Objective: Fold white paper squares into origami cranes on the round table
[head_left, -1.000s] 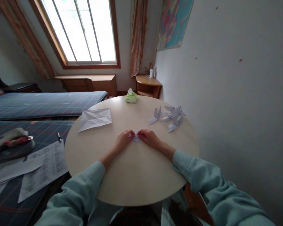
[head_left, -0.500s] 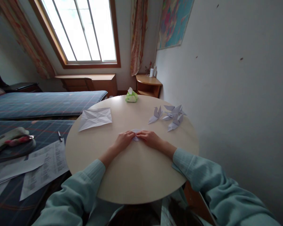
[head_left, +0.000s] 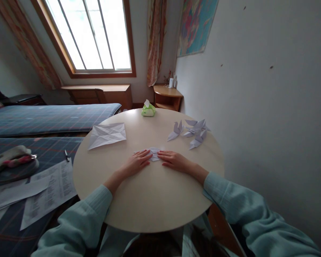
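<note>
A small piece of folded white paper [head_left: 154, 154] lies flat near the middle of the round table [head_left: 155, 200]. My left hand [head_left: 137, 161] rests over its left part, palm down with the fingers stretched out. From the other side my right hand [head_left: 175, 160] lies flat on its right part, fingers extended. The paper's creased middle shows between my fingertips; both its ends are partly covered. Several folded paper birds [head_left: 196, 131] sit to the right, with one bird [head_left: 176, 131] a little apart from them. At the left lies a creased white sheet [head_left: 107, 135].
A green tissue pack [head_left: 148, 109] stands at the table's far edge. Left of the table, a plaid bed [head_left: 56, 142] holds printed sheets [head_left: 49, 189], a pen [head_left: 66, 155] and a pouch-like item [head_left: 14, 162]. A wall [head_left: 270, 117] runs along the right.
My hands have moved apart from the paper's centre, left hand leftward and right hand rightward. The fingers have gone from bunched together to stretched flat, and more of the paper shows.
</note>
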Demonstrator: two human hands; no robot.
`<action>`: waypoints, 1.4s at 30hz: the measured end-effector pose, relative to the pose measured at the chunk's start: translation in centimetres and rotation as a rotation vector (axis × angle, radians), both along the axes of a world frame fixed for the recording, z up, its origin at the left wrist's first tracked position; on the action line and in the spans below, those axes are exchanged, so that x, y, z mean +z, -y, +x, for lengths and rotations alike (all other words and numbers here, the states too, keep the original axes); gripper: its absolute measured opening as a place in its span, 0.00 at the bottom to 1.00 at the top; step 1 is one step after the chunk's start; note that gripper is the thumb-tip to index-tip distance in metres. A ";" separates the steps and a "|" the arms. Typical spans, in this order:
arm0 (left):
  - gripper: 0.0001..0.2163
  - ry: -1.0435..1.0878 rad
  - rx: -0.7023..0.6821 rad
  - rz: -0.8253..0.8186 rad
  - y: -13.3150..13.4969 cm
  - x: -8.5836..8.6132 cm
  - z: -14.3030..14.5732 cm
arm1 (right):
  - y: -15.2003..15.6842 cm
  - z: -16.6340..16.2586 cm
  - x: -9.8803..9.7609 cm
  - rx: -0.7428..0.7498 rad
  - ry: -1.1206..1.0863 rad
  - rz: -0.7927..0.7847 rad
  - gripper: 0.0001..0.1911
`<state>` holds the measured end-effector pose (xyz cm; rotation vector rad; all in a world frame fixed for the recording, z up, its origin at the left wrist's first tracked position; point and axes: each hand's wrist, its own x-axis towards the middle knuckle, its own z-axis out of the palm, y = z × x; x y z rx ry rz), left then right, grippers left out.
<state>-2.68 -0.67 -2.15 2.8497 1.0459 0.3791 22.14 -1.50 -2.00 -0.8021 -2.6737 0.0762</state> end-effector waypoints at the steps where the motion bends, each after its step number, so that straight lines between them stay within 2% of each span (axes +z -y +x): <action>1: 0.19 0.003 -0.004 0.024 -0.2 0.1 0.1 | -0.2 -0.1 0.0 -0.008 -0.004 0.017 0.20; 10: 0.15 -0.038 -0.020 0.190 -0.2 0.8 1.0 | -1.3 -1.1 -0.6 0.016 0.039 0.217 0.13; 13: 0.16 -0.024 0.009 0.181 -0.2 0.9 1.2 | -1.2 -1.2 -0.5 -0.016 0.000 0.184 0.13; 19: 0.17 0.045 0.179 0.140 -1.1 0.3 1.6 | -1.4 -1.5 -0.3 -0.143 -0.088 0.097 0.16; 26: 0.13 0.057 0.080 0.190 -1.7 0.3 1.6 | -1.8 -1.5 -0.3 -0.099 -0.090 0.100 0.12; 29: 0.13 0.102 0.108 0.106 -1.2 1.3 1.6 | -1.5 -1.5 0.3 -0.171 -0.154 0.025 0.12; 32: 0.12 0.169 0.194 -0.003 -0.5 2.8 1.7 | -1.2 -1.7 1.1 -0.265 -0.348 -0.108 0.12; 34: 0.11 0.276 0.220 -0.044 -0.2 3.7 1.6 | -1.1 -1.8 1.6 -0.299 -0.501 -0.228 0.12; 36: 0.11 0.378 0.250 -0.161 -0.3 4.1 1.5 | -1.3 -1.8 1.9 -0.308 -0.577 -0.400 0.14; 39: 0.13 0.404 0.257 -0.482 -1.0 3.7 1.2 | -1.7 -1.9 1.8 -0.314 -0.497 -0.641 0.17; 40: 0.14 0.382 0.267 -0.543 -1.2 3.4 1.1 | -1.9 -1.9 1.7 -0.324 -0.442 -0.663 0.18; 42: 0.16 0.297 0.316 -0.519 -1.6 2.7 1.2 | -2.0 -2.0 1.4 -0.363 -0.324 -0.589 0.18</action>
